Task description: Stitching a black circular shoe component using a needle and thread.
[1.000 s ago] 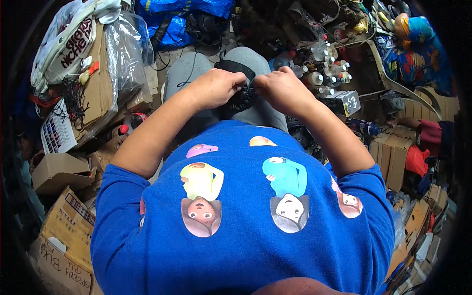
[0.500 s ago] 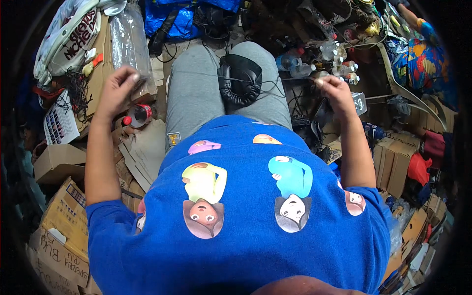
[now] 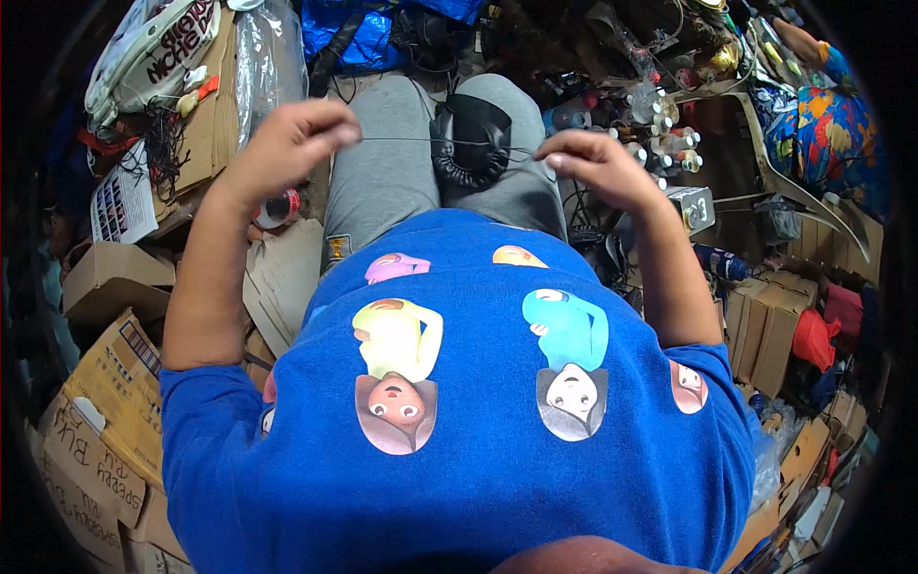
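Person seated, both hands raised over the lap. L hand (image 3: 287, 143) and R hand (image 3: 588, 163) held apart at about the same height, each w/ fingertips pinched shut on one end of a thin dark wire (image 3: 445, 143). Wire runs nearly straight btwn the two pinches, looks taut; prob. held stretched so it stays clear of the clutter and can be seen against the grey trousers (image 3: 382, 172).

Wire passes directly above a black coiled part (image 3: 470, 139), ribbed and rounded, resting on the lap btwn the thighs. Lap serves as the work surface, keeps the part close under the hands. Cannot tell if the wire is attached to the coiled part or only crosses over it; too fine at this res.

Surroundings: cardboard boxes (image 3: 105, 287) stacked at person's L, clear plastic bag (image 3: 263, 57) and blue bag (image 3: 354, 29) beyond the knees. To the R, cluster of small bottles (image 3: 660, 134), a small grey box w/ knobs (image 3: 693, 206), more brown cartons (image 3: 765, 316). All within arm's reach of the seat, none touched.
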Motion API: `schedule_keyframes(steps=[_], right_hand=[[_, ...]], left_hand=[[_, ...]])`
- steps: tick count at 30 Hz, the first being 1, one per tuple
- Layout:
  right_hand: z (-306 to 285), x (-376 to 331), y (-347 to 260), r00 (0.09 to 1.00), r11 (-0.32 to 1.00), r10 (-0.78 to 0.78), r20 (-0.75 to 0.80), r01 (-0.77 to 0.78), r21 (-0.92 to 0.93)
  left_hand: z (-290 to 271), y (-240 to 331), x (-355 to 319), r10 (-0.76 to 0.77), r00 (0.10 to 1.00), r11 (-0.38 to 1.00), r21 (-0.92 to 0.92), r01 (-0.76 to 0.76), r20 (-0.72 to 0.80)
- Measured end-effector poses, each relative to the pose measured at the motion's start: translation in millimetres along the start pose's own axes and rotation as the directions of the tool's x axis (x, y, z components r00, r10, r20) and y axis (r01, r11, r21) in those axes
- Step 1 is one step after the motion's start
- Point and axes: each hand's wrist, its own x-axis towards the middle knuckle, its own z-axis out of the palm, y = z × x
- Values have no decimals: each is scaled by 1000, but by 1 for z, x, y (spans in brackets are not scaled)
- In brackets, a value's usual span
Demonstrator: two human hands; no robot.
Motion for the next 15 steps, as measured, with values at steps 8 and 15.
schedule_keyframes(steps=[8, 15], right_hand=[[-179, -199, 161, 570, 492, 317, -758, -782, -382], [-151, -169, 160, 686, 420, 610, -398, -705, -572]], left_hand=[[-220, -51, -141, 61, 628, 675, 495, 547, -776], [-117, -61, -82, 26, 717, 717, 513, 473, -697]])
